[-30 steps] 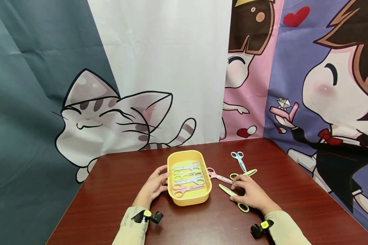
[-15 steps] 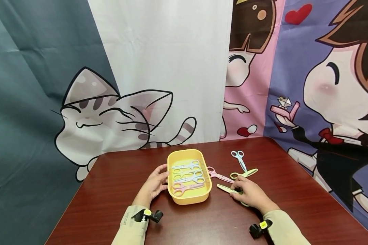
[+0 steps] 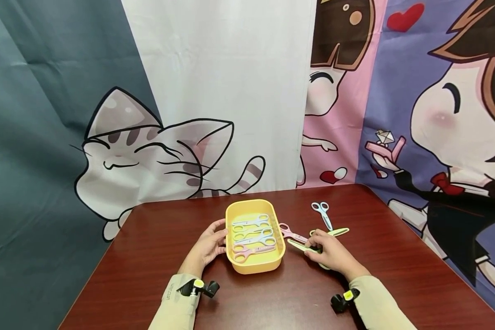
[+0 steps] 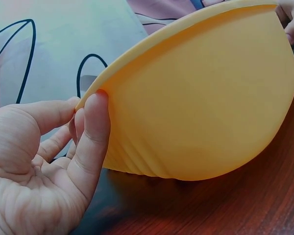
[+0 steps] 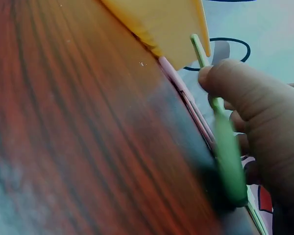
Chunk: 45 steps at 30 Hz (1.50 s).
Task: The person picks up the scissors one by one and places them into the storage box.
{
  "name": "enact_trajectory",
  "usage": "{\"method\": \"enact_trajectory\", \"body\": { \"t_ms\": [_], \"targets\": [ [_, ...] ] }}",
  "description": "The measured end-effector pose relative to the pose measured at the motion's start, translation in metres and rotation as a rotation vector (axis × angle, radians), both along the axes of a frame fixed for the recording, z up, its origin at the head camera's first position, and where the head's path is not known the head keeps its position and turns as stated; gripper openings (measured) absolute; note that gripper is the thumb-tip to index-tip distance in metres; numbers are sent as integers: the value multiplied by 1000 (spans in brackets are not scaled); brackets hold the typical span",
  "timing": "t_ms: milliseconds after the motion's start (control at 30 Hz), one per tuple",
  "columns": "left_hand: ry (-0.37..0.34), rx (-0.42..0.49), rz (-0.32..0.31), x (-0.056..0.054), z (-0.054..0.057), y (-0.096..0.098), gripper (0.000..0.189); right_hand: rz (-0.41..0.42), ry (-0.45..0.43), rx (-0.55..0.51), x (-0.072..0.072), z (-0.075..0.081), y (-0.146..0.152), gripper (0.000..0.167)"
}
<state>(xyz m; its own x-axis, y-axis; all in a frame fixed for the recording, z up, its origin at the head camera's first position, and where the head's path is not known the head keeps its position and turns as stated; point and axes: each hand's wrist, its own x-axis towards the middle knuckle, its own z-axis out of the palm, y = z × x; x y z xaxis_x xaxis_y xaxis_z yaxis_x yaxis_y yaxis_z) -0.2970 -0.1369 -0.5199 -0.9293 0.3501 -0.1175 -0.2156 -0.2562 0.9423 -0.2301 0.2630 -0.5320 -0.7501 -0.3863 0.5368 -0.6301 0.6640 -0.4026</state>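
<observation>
My left hand (image 3: 208,243) holds the yellow plastic tray (image 3: 255,268) at its left side; in the left wrist view thumb and finger pinch the rim (image 4: 152,36). Inside lie several small scissors, among them blue scissors (image 3: 268,239) and pink scissors (image 3: 240,257). To the right of the tray, my right hand (image 3: 332,252) pinches light green scissors (image 3: 297,245), whose tip points toward the tray. In the right wrist view these green scissors (image 5: 228,152) are raised off the table, above pink scissors (image 5: 172,76). The fingers hide part of them.
Pink scissors (image 3: 290,233) lie close to the tray's right side. Behind my right hand are another pair of green scissors (image 3: 339,232) and blue scissors (image 3: 323,215). The dark red wooden table (image 3: 161,252) ends at a printed cloth backdrop (image 3: 231,68).
My right hand has taken up the green scissors from the table and moved them left, toward the tray. The left hand and tray have stayed in place.
</observation>
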Motion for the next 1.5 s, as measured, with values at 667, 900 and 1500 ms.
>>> {"method": "enact_trajectory", "body": {
  "t_ms": [667,900,1500],
  "targets": [
    [-11,-5,3,-2,-1,0,54,-39,-19,136,-3,-6,-5,16],
    [-9,-9,-7,-1,-1,-2,55,-101,-33,151,-6,-3,-13,15],
    [-9,3,-10,-1,0,0,55,-256,106,27,-8,-4,-3,18]
  ]
}}
